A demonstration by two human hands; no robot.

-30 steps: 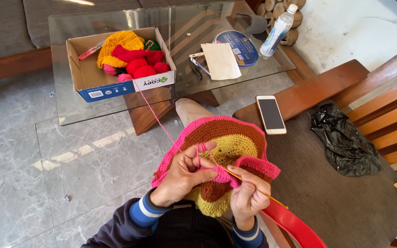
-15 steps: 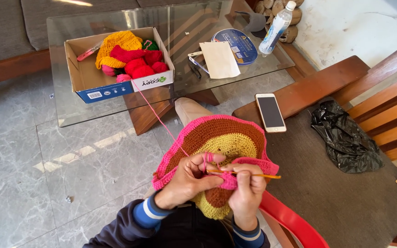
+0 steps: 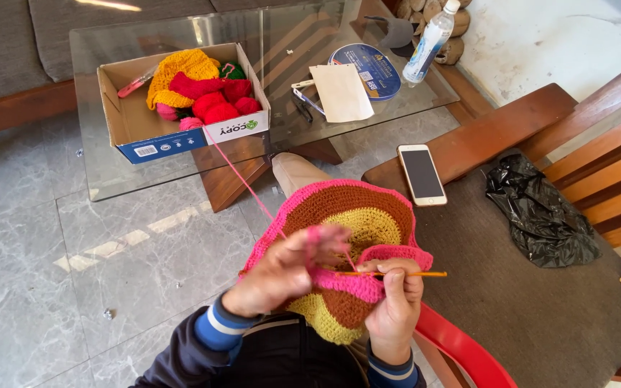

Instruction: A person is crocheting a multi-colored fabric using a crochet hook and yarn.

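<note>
A round crocheted piece (image 3: 353, 215) with pink, brown and yellow rings lies over my lap. My left hand (image 3: 285, 269) grips its pink edge, blurred, with pink yarn looped over a finger. An orange crochet hook (image 3: 397, 274) lies level in my right hand (image 3: 394, 305), its tip in the pink border. A pink yarn strand (image 3: 242, 179) runs from the work up to a cardboard box (image 3: 181, 133) on the glass table.
The box holds red, pink and yellow yarn balls (image 3: 210, 97). The glass table (image 3: 303, 43) also carries an envelope (image 3: 341, 92), a round blue tin (image 3: 375, 68) and a water bottle (image 3: 430, 39). A phone (image 3: 422, 174) and a black plastic bag (image 3: 540, 212) lie on the seat at right.
My left hand has lifted and swung yarn over the hook. The hook has levelled out, pointing right, and the piece has shifted slightly.
</note>
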